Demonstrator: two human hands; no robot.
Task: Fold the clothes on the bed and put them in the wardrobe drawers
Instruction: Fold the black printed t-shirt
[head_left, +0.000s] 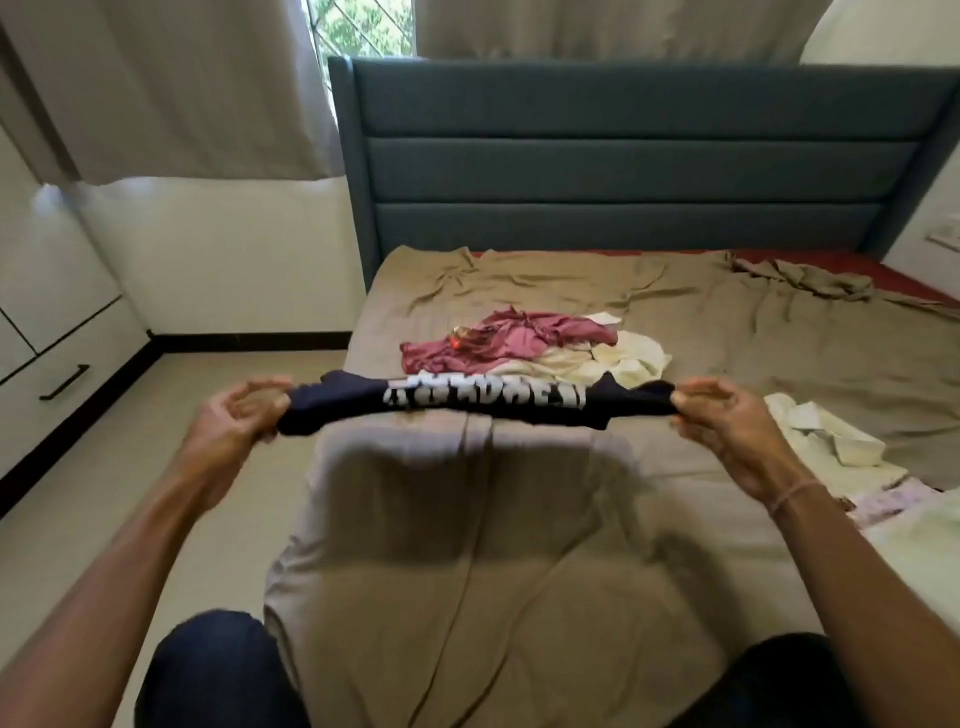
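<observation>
Over the bed (467, 571), left hand (236, 415) and right hand (727, 415) pinch the shirt (478, 402) taut; one loose grip could drop it crumpled.

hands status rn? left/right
Left hand: gripping one end of the dark printed shirt.
Right hand: gripping the other end.

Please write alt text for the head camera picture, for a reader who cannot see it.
A left hand and a right hand grip the ends of a dark shirt with white lettering, stretched above a bed. Behind it, a pink garment and cream clothes lie in a heap on the bed. A blue-grey headboard stands at the far end.
</observation>
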